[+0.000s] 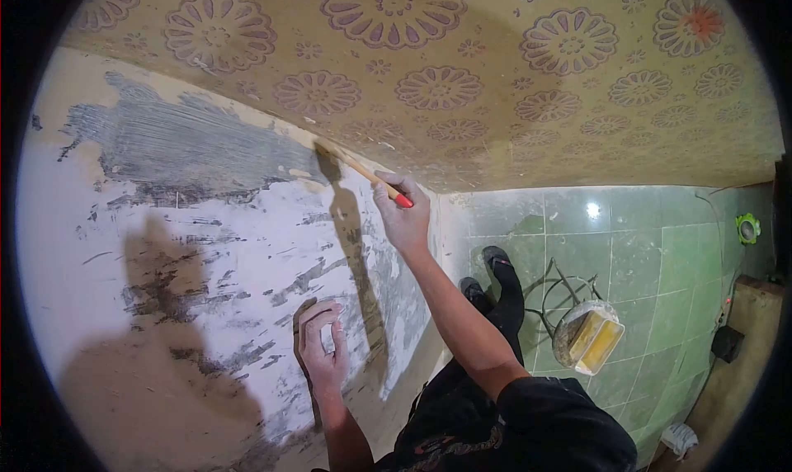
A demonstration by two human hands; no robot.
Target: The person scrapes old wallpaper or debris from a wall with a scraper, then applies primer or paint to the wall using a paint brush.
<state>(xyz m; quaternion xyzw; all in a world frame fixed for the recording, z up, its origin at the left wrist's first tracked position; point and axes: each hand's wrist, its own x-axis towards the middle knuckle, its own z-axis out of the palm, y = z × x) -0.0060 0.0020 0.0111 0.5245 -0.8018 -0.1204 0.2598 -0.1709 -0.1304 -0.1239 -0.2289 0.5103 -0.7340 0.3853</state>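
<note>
My right hand [404,211] is closed around the wooden handle of a paintbrush [363,170], whose butt end is red. The brush head points up and left at the wall's edge, where it meets the flowered surface; its bristles are hard to make out. Lower down, my left hand [322,340] is held against or just off the whitish wall [247,266], fingers curved, thumb apart, nothing in it. Grey streaky coating [190,142] covers the wall's upper band, with patchy white and dark marks below.
A yellowish surface with purple flower patterns [437,88] runs across the top. On the green tiled floor [635,257], a metal-legged stand bears a tub with a yellow rectangular container [601,348]. Along the right lie a wooden plank [751,315], a black box [728,343] and a green ring-shaped item [748,228].
</note>
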